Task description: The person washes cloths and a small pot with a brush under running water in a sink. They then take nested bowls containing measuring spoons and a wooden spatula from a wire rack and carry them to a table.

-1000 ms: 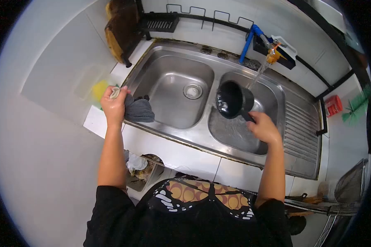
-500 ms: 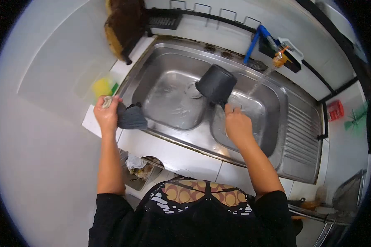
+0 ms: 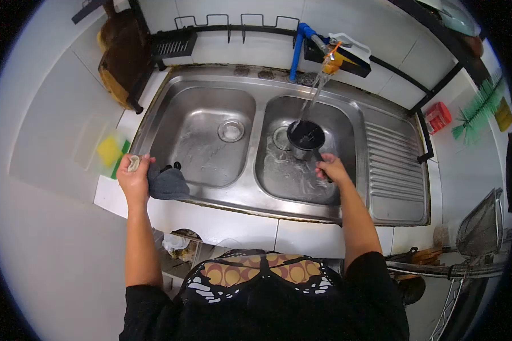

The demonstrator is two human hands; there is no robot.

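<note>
Over the right basin [image 3: 284, 181], running water [image 3: 313, 102] meets the black dipper [image 3: 305, 137], so it's probably filling, right hand [image 3: 332, 169] curled round the handle, left hand [image 3: 133, 181] clutching a grey cloth [image 3: 169, 184] by the sink's [image 3: 310, 210] near left corner.

A white tiled countertop [image 3: 233, 226] is surrounding an inset stainless-steel sink [image 3: 304, 212] with two basins side by side. Water is wetting the bottoms of both basins. A ridged steel drainboard [image 3: 397, 173] is forming the sink's right end. Left of the sink, a yellow sponge [image 3: 109, 151] is resting at the counter's edge; farther back, a black metal rack [image 3: 173, 46] is standing.
</note>
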